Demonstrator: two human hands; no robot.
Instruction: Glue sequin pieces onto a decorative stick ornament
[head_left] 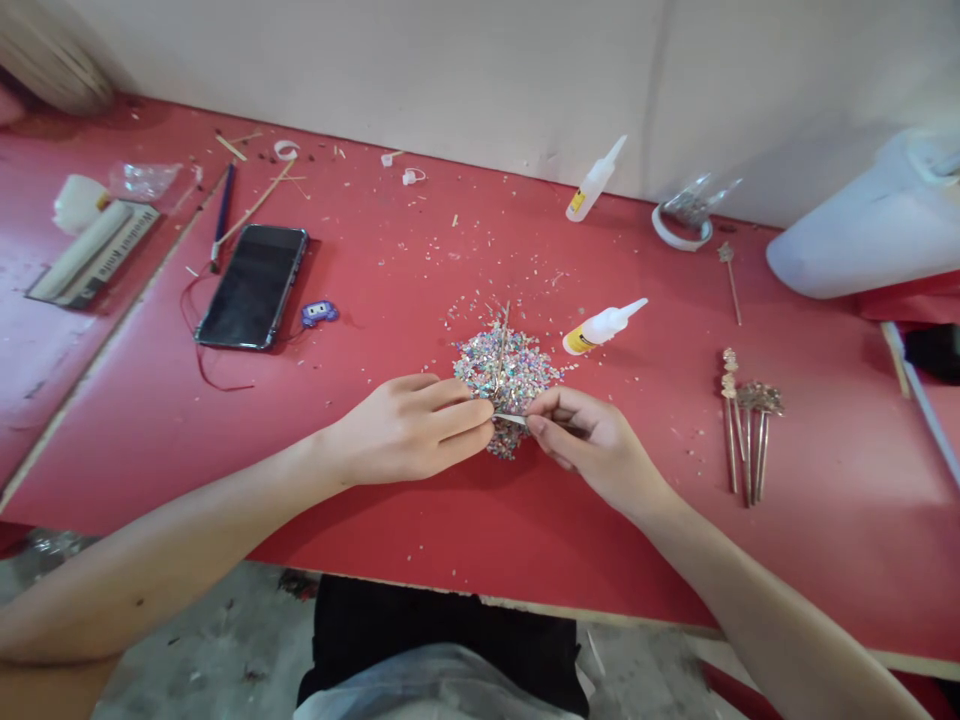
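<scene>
My left hand is closed, its fingertips pinching the lower end of a thin brown hair stick that points away from me over a pile of shiny shell flakes. From the other side, my right hand grips slim silvery tweezers between thumb and fingers. Their tip meets the left fingertips above the near part of the pile. What lies right at the tip is hidden by the fingers. Just beyond my right hand a white glue bottle with a yellow label lies on the red table.
A second glue bottle is farther back. To the right lie several decorated hair sticks, a single one, a tape roll and a large white cylinder. A phone, a brush and a knife box occupy the left.
</scene>
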